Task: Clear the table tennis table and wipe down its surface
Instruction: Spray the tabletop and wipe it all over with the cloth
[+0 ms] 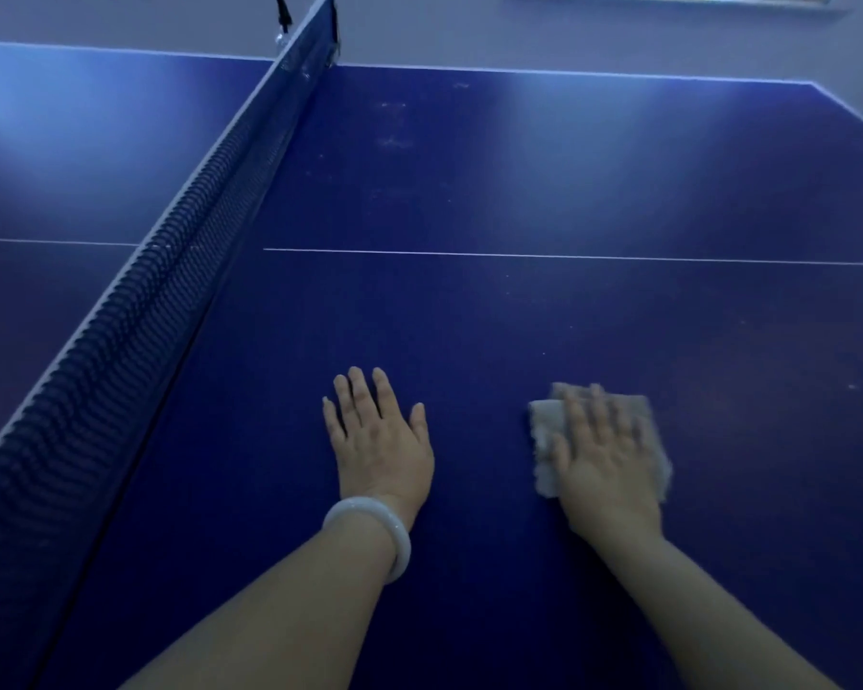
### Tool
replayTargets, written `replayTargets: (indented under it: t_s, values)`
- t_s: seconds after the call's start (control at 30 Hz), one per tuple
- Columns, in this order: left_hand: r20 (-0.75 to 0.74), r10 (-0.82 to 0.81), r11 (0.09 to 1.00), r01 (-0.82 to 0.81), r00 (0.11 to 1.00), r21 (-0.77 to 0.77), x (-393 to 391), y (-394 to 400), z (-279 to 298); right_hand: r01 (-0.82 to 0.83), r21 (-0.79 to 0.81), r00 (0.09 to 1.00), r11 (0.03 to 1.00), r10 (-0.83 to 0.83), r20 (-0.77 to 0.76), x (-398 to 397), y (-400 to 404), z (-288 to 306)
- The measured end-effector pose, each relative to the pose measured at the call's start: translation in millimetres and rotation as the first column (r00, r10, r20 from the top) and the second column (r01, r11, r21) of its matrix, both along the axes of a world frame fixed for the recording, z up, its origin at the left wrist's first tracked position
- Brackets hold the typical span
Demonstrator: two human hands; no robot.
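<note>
We see both hands laid on the blue tabletop [469, 311] of a table tennis table, on the half to the right of the net [135, 311]. The right hand [604, 455] lies flat on a grey cloth [544, 430], fingers straight and a little spread, pressing it down onto the surface rather than curling round it. The hand and cloth are somewhat blurred, so we cannot make out the cloth's folds. The cloth looks roughly rectangular; its longer side seems to run away from us, and its edges show past the hand on the left, at the fingertips and on the right. It sits near our edge of the tabletop, well short of the white centre line [569, 256] that crosses the surface.

The left hand [379, 440] rests palm down straight on the bare surface, fingers extended and pointing away from us, holding nothing. A pale bangle [394, 535] circles its wrist. The two hands are apart, with bare blue surface between them.

The net runs diagonally from lower left to the far edge. Faint pale smudges [394, 141] mark the far part of the surface.
</note>
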State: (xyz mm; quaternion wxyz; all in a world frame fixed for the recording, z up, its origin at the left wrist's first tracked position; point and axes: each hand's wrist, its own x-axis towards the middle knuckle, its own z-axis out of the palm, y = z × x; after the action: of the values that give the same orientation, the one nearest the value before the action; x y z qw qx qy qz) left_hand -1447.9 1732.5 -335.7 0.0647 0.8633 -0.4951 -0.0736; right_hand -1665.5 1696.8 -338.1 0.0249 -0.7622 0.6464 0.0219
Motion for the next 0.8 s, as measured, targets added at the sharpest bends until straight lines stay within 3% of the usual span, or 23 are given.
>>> replayTargets:
  t_s: [0.1, 0.17, 0.2, 0.27, 0.37, 0.43, 0.5, 0.57, 0.63, 0.7, 0.8]
  values:
    - [0.009, 0.0, 1.0, 0.0, 1.0, -0.009, -2, -1, 0, 0.367, 0.046, 0.926, 0.929, -0.369, 0.076, -45, -11, 8]
    - [0.014, 0.006, 1.0, -0.006, 1.0, -0.013, -4, -1, 0, 0.427, 0.048, 0.902, 0.903, -0.429, 0.048, -37, -13, 11]
    - [0.022, 0.006, 1.0, -0.006, 1.0, -0.006, -4, -1, 1, 0.37, 0.014, 0.929, 0.929, -0.37, 0.023, -24, -14, 10]
    - [0.038, 0.012, 1.0, -0.012, 0.999, 0.012, -5, -2, 1, 0.093, -0.028, 0.995, 0.995, -0.092, 0.03, 13, -23, 6]
    - [0.045, 0.027, 0.999, -0.028, 0.999, 0.029, -6, -4, 1, -0.3, 0.01, 0.953, 0.954, 0.299, 0.043, 57, -59, 6]
    - [0.057, 0.032, 0.999, -0.033, 0.998, 0.032, -6, -5, 1, -0.393, 0.057, 0.918, 0.918, 0.395, -0.04, 56, -99, 9]
    - [0.06, 0.034, 0.999, -0.036, 0.998, 0.035, -5, -6, -1, -0.289, 0.105, 0.948, 0.952, 0.299, -0.106, 29, -139, 12]
    - [0.071, 0.03, 0.999, -0.032, 0.997, 0.035, -6, -6, -2, -0.006, 0.147, 0.994, 0.989, 0.022, -0.106, -4, -159, 15]
    - [0.077, 0.029, 0.999, -0.031, 0.997, 0.034, -6, -6, -2, 0.221, 0.163, 0.975, 0.962, -0.213, -0.062, -16, -152, 14]
    - [0.08, 0.027, 0.999, -0.03, 0.996, 0.037, -6, -6, -1, 0.231, 0.148, 0.973, 0.962, -0.232, -0.008, 8, -135, 12]
    - [0.085, 0.027, 0.998, -0.032, 0.996, 0.051, -6, -6, 0, -0.014, 0.101, 0.999, 0.995, 0.011, 0.03, 72, -130, 8]
